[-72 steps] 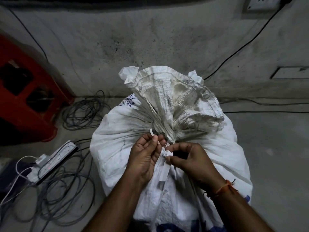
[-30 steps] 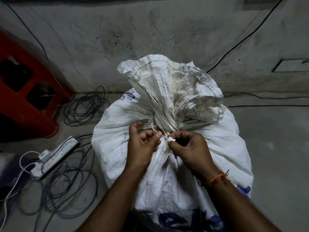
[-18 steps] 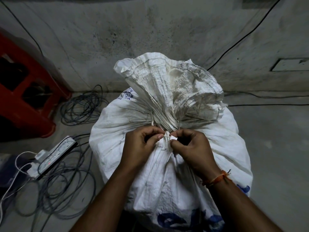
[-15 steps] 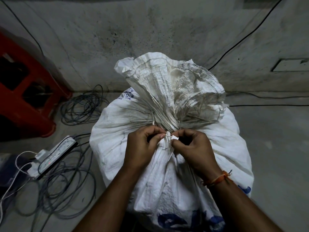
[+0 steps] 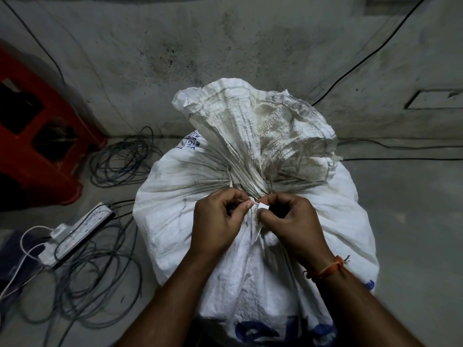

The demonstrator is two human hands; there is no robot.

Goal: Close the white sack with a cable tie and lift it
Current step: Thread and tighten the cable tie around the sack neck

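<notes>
- Red plastic stool (image 5: 37, 146) is seen at the far left against the wall, with a coil of grey cable (image 5: 125, 161) and a white power strip (image 5: 75, 234) on the floor beside it, apart from the work.
- The left hand (image 5: 218, 221) is curled nearly closed, thumb and forefinger pinched on the white cable tie (image 5: 258, 205) at the gathered neck, likely to steady the loop.
- The white woven sack (image 5: 250, 196) stands upright on the floor, its mouth bunched above the tie.
- The right hand (image 5: 290, 221) is closed on the tie's head end, seemingly so the strap can be drawn tight.
</notes>
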